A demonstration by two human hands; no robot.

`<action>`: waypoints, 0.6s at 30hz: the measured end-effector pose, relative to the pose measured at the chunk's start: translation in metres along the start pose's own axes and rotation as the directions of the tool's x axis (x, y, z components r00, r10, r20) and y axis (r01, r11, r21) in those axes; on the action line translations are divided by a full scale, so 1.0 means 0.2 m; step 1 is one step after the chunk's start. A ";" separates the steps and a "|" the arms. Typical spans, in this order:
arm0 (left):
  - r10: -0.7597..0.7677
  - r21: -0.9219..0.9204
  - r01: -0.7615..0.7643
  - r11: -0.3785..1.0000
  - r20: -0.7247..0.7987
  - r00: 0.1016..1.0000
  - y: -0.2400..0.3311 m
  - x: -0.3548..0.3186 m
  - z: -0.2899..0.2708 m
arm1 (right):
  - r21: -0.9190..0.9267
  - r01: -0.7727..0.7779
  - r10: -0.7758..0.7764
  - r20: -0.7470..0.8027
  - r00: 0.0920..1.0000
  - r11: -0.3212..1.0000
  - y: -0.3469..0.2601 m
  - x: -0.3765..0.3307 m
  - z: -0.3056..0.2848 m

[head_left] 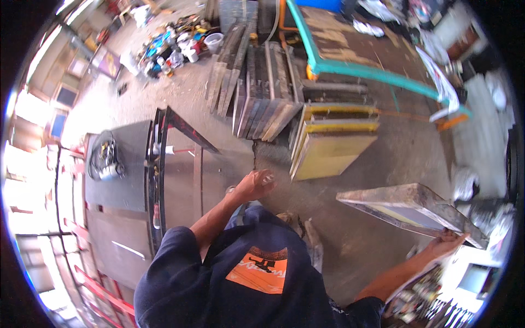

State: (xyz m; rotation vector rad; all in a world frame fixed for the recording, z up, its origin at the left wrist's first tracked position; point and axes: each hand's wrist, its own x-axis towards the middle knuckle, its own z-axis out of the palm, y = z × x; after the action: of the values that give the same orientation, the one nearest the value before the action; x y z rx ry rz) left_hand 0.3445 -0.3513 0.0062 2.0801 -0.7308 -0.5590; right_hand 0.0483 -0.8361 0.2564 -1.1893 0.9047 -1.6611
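The grey floor (350,246) carried leaning stacks of dark panels (268,112) and yellow framed panels (336,156), with a pale bucket (214,41) beside a jumbled heap (169,52) farther off. On the dark-topped table (128,188) at left lay a corded tool (111,167) and a thin white strip (128,249). A turquoise-edged table (383,73) bore a crumpled white piece (368,28) on its patchy brown top.

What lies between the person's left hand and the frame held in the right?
In the head view, only bare floor lies between the left hand and the frame.
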 end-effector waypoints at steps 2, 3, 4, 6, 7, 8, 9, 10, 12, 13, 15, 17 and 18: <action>-0.028 -0.150 0.018 0.989 -0.066 0.997 0.09 -0.09 -0.17 | 0.044 0.087 -0.094 0.173 0.981 0.995 -0.25 -0.02 0.33; -0.033 -0.214 0.017 0.977 -0.074 0.997 0.15 -0.11 -0.27 | 0.058 0.125 -0.134 0.193 0.972 0.990 -0.42 -0.12 0.59; 0.033 -0.240 -0.068 0.968 -0.145 0.989 0.19 -0.13 -0.38 | 0.093 0.134 -0.154 0.269 0.951 0.987 -0.53 -0.17 0.79; 0.156 -0.258 -0.234 0.937 -0.289 0.944 0.29 -0.14 -0.60 | 0.168 0.104 -0.167 0.421 0.891 0.980 -0.71 -0.27 1.15; 0.231 -0.254 -0.318 0.914 -0.319 0.919 0.38 -0.12 -0.72 | 0.205 0.073 -0.168 0.498 0.851 0.976 -0.82 -0.34 1.33; 0.290 -0.238 -0.386 0.891 -0.356 0.888 0.48 -0.10 -0.83 | 0.249 0.021 -0.166 0.580 0.797 0.968 -0.92 -0.45 1.51; 0.453 -0.170 -0.554 0.815 -0.410 0.792 0.58 -0.05 -0.92 | 0.288 -0.027 -0.176 0.653 0.736 0.957 -1.04 -0.57 1.68; 0.548 -0.155 -0.627 0.763 -0.359 0.755 0.75 -0.07 -1.06 | 0.307 -0.002 -0.220 0.687 0.692 0.952 -1.19 -0.72 1.80; 0.680 -0.036 -0.784 0.620 -0.475 0.559 0.96 -0.09 -1.20 | 0.372 0.053 -0.345 0.787 0.512 0.927 -1.39 -1.08 2.09; 0.691 0.016 -0.792 0.610 -0.501 0.521 1.05 -0.11 -1.26 | 0.410 0.094 -0.414 0.829 0.376 0.907 -1.44 -1.27 2.23; 0.645 0.060 -0.804 0.592 -0.634 0.427 1.19 -0.10 -1.39 | 0.514 0.194 -0.538 0.837 0.098 0.836 -1.62 -1.53 2.43; 0.587 0.048 -0.885 0.462 -0.765 0.265 1.20 -0.11 -1.50 | 0.465 0.283 -0.541 0.773 0.332 0.839 -1.79 -1.61 2.57; 0.556 0.032 -0.883 0.468 -0.788 0.266 1.18 -0.10 -1.59 | 0.506 0.107 -0.509 0.787 0.349 0.856 -1.83 -1.69 2.66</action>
State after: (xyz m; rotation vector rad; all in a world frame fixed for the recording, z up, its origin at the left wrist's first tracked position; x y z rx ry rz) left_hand 0.4553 -0.2694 0.3772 1.0955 -0.8955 0.6243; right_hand 0.5245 -0.4273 0.6258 -1.7594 -0.3897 -1.0368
